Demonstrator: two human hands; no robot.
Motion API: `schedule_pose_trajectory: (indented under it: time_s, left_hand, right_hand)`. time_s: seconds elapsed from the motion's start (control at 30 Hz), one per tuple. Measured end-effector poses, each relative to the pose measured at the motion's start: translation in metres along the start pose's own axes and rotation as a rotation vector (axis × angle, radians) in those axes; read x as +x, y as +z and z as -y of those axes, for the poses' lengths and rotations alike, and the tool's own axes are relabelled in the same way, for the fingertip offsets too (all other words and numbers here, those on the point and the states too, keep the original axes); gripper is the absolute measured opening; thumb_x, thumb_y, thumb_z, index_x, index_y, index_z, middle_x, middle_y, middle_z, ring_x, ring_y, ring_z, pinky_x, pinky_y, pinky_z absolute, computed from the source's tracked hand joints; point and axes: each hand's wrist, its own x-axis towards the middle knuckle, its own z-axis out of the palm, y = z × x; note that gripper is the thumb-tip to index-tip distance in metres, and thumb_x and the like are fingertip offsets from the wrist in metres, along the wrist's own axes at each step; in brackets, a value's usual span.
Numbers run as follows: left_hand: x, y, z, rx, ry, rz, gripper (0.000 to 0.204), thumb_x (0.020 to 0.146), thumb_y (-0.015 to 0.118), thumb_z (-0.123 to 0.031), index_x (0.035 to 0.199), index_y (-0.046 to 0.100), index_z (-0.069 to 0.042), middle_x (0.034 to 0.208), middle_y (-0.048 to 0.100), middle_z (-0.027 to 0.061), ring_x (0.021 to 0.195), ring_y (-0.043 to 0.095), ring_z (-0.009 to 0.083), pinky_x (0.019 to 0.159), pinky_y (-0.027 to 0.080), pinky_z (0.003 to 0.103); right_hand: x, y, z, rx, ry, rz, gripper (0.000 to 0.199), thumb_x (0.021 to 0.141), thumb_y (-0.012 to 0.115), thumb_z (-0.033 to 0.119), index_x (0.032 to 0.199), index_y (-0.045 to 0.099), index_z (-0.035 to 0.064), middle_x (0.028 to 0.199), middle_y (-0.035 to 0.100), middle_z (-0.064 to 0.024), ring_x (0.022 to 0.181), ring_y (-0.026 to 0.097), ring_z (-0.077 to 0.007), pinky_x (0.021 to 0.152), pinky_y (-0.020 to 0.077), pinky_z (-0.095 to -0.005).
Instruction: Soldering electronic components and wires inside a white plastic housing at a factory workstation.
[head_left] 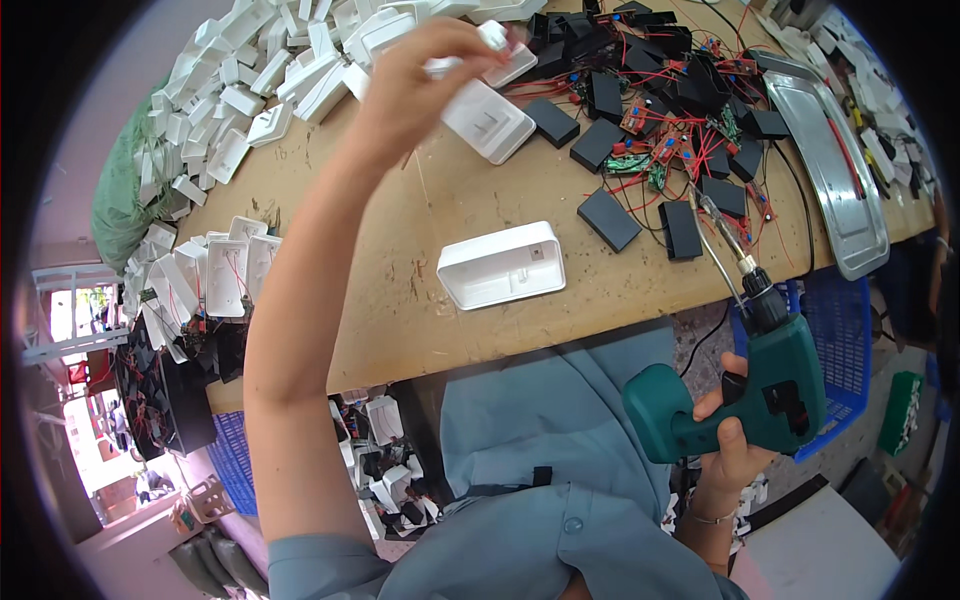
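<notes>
Right hand: my right hand (735, 440) sits nearest me, low and off the desk edge, fingers (722, 395) wrapped shut around the grip of the green electric screwdriver (755, 390).
Screwdriver: I see its long bit (722, 235) slanting up and away over the desk edge, toward the wired parts.
Desk: the worn wooden desk (400, 250) runs across the middle of my view.
Open shell: a white plastic housing (502, 264) lies alone on the desk in front of me, hollow side up, touching nothing.
Left stack: more white housings with red wires (225, 275) crowd the desk's left edge.
Black parts: black box modules (608, 218) with red leads and small circuit boards (650, 150) are scattered to the right of centre, near the bit's tip.
Tray: a metal tray (835, 175) lies along the right end of the desk.
Left hand: my left hand (410, 85) is raised over the far side, fingers pinched on a small white plastic piece (493, 35), just above another white housing (488, 120).
Far pile: a heap of white plastic covers (260, 70) fills the far left corner.
</notes>
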Motion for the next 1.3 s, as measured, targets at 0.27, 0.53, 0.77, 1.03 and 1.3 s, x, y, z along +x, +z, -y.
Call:
schedule_pose_trajectory:
  time_s: [0.27,0.53,0.77,1.03,1.3]
  left_hand:
    - [-0.033,-0.073,-0.038,-0.439,-0.212,-0.769,0.008,0.082,0.059,-0.004,0.087,0.058,0.003,0.081,0.063,0.0078,0.074,0.058,0.0106,0.068,0.045,0.02]
    - [-0.12,-0.067,-0.1,0.552,-0.253,-0.421,0.01,0.073,0.065,0.001,0.081,0.061,-0.003,0.087,0.059,0.0071,0.074,0.056,0.0147,0.06,0.045,0.022]
    - [-0.151,-0.022,-0.107,0.187,-0.042,-0.089,0.019,0.061,0.066,0.004,0.077,0.059,-0.001,0.083,0.058,0.0086,0.068,0.056,0.0222,0.059,0.046,0.03]
    - [-0.15,0.016,-0.134,0.0,-0.162,-0.159,0.023,0.066,0.064,0.004,0.088,0.06,-0.001,0.075,0.052,0.0082,0.06,0.056,0.02,0.051,0.046,0.027]
    - [-0.147,0.04,-0.138,0.136,-0.251,-0.154,0.02,0.068,0.061,-0.001,0.087,0.059,-0.006,0.071,0.051,0.0045,0.057,0.053,0.0203,0.047,0.041,0.031]
  right_hand:
    - [0.005,0.011,0.0,0.103,0.027,0.052,0.067,0.078,0.063,0.019,0.128,0.026,-0.0053,0.111,0.049,-0.0268,0.066,0.057,-0.0155,0.054,0.0488,-0.024]
    - [0.013,0.036,-0.003,0.226,0.095,0.161,0.066,0.078,0.063,0.022,0.127,0.028,-0.0054,0.113,0.048,-0.027,0.069,0.058,-0.0168,0.055,0.0495,-0.0242]
    - [0.034,0.078,-0.025,0.529,0.265,0.361,0.063,0.086,0.054,0.021,0.135,0.019,0.0019,0.132,0.031,-0.0274,0.109,0.05,-0.0294,0.068,0.0532,-0.0269]
    - [0.041,0.096,-0.032,0.597,0.4,0.419,0.066,0.086,0.054,0.023,0.137,0.017,0.0041,0.136,0.028,-0.0221,0.124,0.032,-0.0358,0.08,0.0508,-0.0317]
    - [0.035,0.048,-0.008,0.368,0.171,0.389,0.068,0.085,0.056,0.025,0.133,0.018,-0.0045,0.129,0.034,-0.029,0.093,0.058,-0.027,0.069,0.0527,-0.0308]
